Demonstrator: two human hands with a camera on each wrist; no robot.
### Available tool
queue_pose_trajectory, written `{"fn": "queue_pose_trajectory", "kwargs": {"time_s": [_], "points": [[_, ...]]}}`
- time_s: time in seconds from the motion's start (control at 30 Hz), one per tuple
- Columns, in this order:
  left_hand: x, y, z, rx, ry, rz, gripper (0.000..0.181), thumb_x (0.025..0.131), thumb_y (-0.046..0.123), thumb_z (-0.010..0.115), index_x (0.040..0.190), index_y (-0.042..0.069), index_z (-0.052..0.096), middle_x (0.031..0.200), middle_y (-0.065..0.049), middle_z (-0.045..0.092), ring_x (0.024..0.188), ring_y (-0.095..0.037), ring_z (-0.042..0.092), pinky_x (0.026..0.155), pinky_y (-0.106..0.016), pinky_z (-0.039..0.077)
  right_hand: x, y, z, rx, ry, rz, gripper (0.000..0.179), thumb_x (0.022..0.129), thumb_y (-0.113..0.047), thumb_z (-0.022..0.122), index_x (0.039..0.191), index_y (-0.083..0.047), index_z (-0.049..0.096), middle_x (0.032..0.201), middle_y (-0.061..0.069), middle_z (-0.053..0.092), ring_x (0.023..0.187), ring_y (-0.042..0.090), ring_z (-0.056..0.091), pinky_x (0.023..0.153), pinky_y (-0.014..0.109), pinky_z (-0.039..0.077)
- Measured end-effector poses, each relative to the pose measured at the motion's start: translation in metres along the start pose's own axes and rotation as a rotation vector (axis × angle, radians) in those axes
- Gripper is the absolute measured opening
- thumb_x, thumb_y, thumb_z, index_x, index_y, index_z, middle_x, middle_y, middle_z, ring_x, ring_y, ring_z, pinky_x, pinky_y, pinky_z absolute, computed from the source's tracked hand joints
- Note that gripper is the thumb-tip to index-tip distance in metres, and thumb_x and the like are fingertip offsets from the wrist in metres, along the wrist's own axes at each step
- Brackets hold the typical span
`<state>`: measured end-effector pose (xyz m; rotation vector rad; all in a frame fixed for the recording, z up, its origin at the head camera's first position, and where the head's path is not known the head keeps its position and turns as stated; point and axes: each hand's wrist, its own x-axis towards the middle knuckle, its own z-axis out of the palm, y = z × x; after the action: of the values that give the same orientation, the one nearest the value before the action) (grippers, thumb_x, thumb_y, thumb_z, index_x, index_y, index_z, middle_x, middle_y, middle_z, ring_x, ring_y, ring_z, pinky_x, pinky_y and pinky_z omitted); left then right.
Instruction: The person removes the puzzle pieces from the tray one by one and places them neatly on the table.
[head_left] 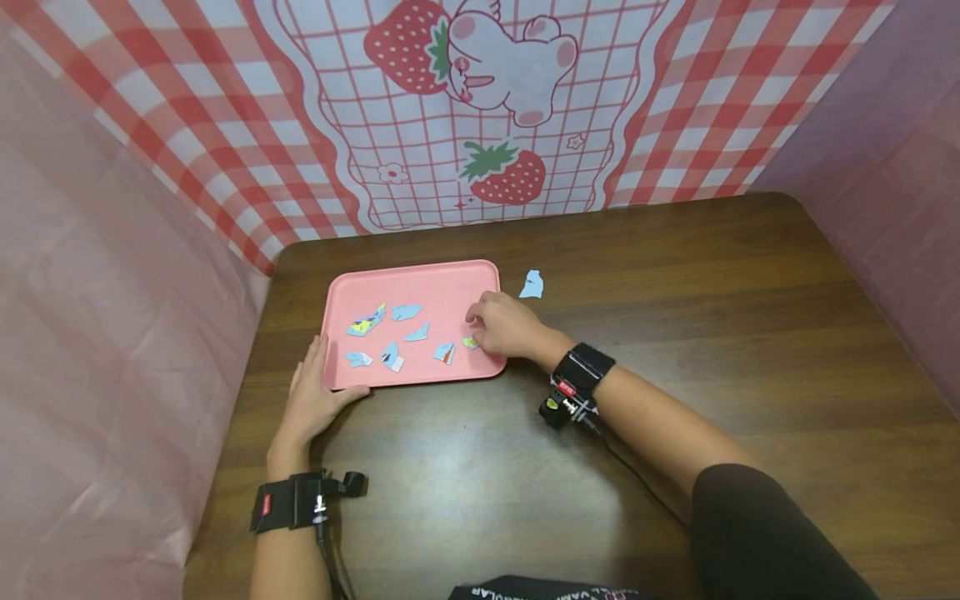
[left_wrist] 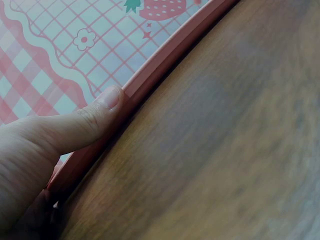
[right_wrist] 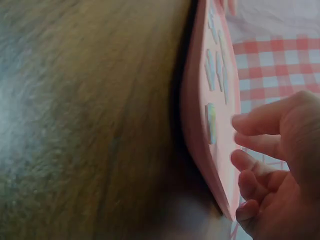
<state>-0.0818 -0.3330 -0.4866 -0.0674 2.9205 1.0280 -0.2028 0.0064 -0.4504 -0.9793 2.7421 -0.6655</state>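
My left hand [head_left: 313, 400] spans the near left corner of a pink tray [head_left: 420, 379]. Its thumb lies on the front rim and its fingers run along the left side. Over the tray's right end is my right hand [head_left: 504, 325], fingers loosely bent and nothing between them. Close by those fingers lies a small blue piece with yellow-green [right_wrist: 211, 124], partly hidden by the hand in the head view. Several flat, jagged light-blue picture pieces lie spread on the tray, including one with much yellow [head_left: 366, 322] and one with a red mark [head_left: 444, 354].
A plain light-blue jagged piece [head_left: 532, 284] lies on the brown wooden table [head_left: 712, 333], off the tray's right side. Behind the table hangs a red-checked strawberry cloth [head_left: 322, 158]. A cable [head_left: 637, 475] trails from the right wrist camera.
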Motion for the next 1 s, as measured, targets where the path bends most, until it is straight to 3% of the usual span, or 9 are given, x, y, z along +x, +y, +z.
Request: {"fn": "queue_pose_trajectory", "kwargs": {"time_s": [0.2,0.6,0.87,1.0], "points": [[-0.0008,0.0007,-0.0006,0.009,-0.005,0.0,0.12,0.078,0.047,0.085,0.16,-0.001,0.011,0.166,-0.025,0.008,0.153,-0.041,0.008,0.121,-0.059,0.004,-0.003,0.0029,0.0053,-0.058,-0.052,-0.027,0.023,0.085,-0.014,0.069,0.106,-0.009,0.078,0.101,0.007,0.064,0.096,0.025,0.059,0.086,0.038,0.051],[-0.0003,0.0011,0.0001,0.001,0.008,0.008,0.122,0.077,0.049,0.086,0.16,-0.001,0.012,0.166,-0.025,0.009,0.152,-0.042,0.008,0.12,-0.06,0.004,-0.006,0.0056,0.0101,-0.051,-0.027,-0.022,0.015,0.086,-0.011,0.07,0.1,-0.013,0.077,0.096,0.005,0.059,0.092,0.024,0.054,0.079,0.035,0.048],[-0.0009,0.0021,-0.0003,-0.002,0.002,0.004,0.12,0.079,0.048,0.084,0.16,-0.001,0.012,0.166,-0.025,0.007,0.152,-0.043,0.007,0.121,-0.06,0.003,-0.0064,0.0032,0.0095,-0.085,-0.021,-0.028,0.009,0.087,-0.01,0.069,0.096,-0.013,0.07,0.095,0.003,0.062,0.092,0.026,0.057,0.081,0.039,0.05],[-0.0011,0.0013,0.0001,0.006,0.004,0.006,0.12,0.078,0.049,0.085,0.16,-0.001,0.013,0.166,-0.026,0.008,0.152,-0.043,0.008,0.12,-0.06,0.004,-0.0066,0.0023,0.0094,-0.077,-0.022,-0.014,0.008,0.086,-0.009,0.069,0.093,-0.014,0.067,0.091,0.0,0.064,0.087,0.023,0.057,0.076,0.04,0.05]]}}
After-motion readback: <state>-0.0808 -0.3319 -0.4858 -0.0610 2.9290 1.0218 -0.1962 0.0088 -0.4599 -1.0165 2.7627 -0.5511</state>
